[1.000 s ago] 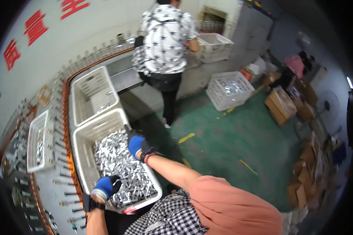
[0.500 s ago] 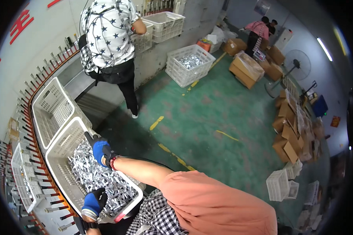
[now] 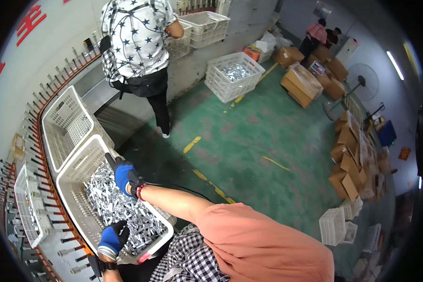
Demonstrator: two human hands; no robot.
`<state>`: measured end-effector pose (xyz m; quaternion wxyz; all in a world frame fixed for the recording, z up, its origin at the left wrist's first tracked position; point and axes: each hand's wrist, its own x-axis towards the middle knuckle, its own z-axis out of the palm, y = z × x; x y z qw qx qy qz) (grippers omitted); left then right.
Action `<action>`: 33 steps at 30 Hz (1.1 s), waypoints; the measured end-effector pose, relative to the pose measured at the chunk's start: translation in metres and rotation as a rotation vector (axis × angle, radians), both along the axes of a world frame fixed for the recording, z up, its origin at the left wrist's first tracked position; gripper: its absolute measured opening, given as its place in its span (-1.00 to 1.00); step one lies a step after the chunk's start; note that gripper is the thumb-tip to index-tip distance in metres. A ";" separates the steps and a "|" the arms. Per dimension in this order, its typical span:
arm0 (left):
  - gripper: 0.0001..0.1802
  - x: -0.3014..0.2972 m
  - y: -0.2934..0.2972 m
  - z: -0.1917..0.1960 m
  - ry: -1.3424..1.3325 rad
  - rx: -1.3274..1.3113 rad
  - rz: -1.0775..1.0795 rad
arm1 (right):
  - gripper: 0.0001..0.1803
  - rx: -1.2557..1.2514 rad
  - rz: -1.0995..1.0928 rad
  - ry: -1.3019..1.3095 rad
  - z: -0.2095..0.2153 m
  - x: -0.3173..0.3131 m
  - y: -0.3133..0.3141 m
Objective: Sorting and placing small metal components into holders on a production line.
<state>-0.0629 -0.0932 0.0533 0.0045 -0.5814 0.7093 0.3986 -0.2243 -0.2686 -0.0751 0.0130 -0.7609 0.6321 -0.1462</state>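
A white plastic crate (image 3: 66,182), heaped with small shiny metal parts (image 3: 110,199), stands close in front of me. My right hand (image 3: 123,176), in a blue and black glove, lies over the crate's right rim and appears to grip it, one finger pointing along the rim. At the crate's near left side, my left hand (image 3: 113,238), gloved alike, is curled low over the metal parts. Whatever its fingers may hold is hidden. A second white crate (image 3: 51,134), with a few metal parts at its bottom, adjoins the first on the far side.
Upright metal holders (image 3: 37,160) line the curved conveyor on the left, beside a small white basket (image 3: 26,207). A person in a star-print shirt (image 3: 136,42) stands ahead. Another crate of parts (image 3: 216,77) sits on the green floor (image 3: 230,141). Cardboard boxes (image 3: 345,164) and a fan (image 3: 362,81) are right.
The whole view has shifted slightly to the right and the far crates sit a little differently in it. Both my hands keep nearly the same places at the crate.
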 end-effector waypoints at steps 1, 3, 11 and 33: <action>-0.55 0.000 -0.001 -0.001 0.002 -0.003 -0.011 | -0.01 0.017 0.023 -0.002 0.000 -0.002 -0.001; -0.56 -0.001 -0.004 -0.001 -0.004 -0.012 -0.052 | -0.03 -0.016 0.016 -0.057 0.001 -0.005 -0.007; -0.57 -0.008 0.001 0.002 0.026 -0.014 0.010 | -0.09 0.207 0.010 -0.004 0.026 -0.006 0.000; -0.60 -0.013 0.004 -0.003 0.039 -0.031 -0.010 | -0.07 0.073 0.033 -0.211 0.017 -0.018 0.000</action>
